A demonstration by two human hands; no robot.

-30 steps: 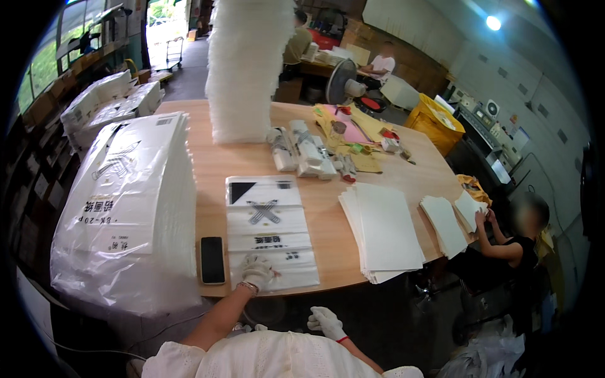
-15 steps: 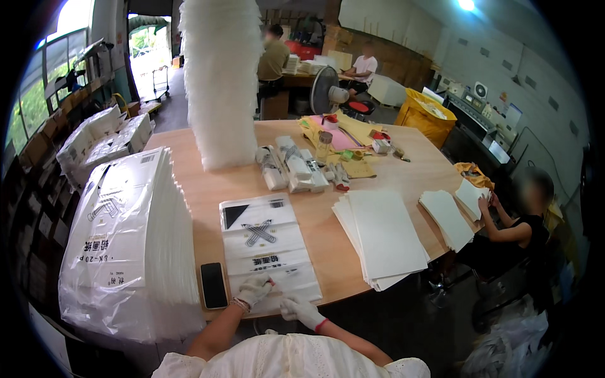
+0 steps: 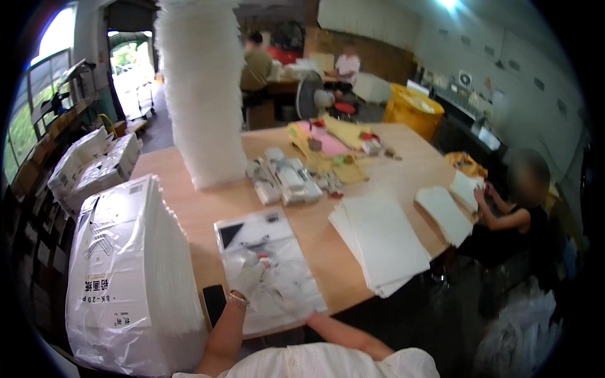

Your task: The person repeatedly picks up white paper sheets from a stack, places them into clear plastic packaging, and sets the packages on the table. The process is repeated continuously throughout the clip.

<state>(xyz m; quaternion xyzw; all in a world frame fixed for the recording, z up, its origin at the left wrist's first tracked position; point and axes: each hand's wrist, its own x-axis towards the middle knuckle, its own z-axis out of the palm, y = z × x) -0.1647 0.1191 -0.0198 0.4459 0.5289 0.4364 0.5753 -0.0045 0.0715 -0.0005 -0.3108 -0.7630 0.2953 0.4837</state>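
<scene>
A clear plastic bag [image 3: 291,250] with black print and a black corner triangle lies on the table in front of me. White paper or plastic shows through it. My left hand [image 3: 249,276], in a white glove with a bracelet at the wrist, is over the middle of the bag. Its fingers are smeared by motion. My right hand [image 3: 288,298], also gloved, is a pale blur above the bag's near right part. Whether either hand grips the bag does not show. A black phone [image 3: 214,303] lies left of the bag, partly behind my left forearm.
On the left stands a tall stack of printed plastic bags [image 3: 113,264]. A white fringed column of stacked sheets [image 3: 201,94] rises behind. White sheets [image 3: 381,246] lie to the right. Small boxes [image 3: 290,179] sit mid-table. A co-worker [image 3: 520,217] handles sheets at the right edge.
My left hand has moved forward up the bag. The right hand has moved slightly up and left over it. The whole view has shifted a little, and both hands are blurred.
</scene>
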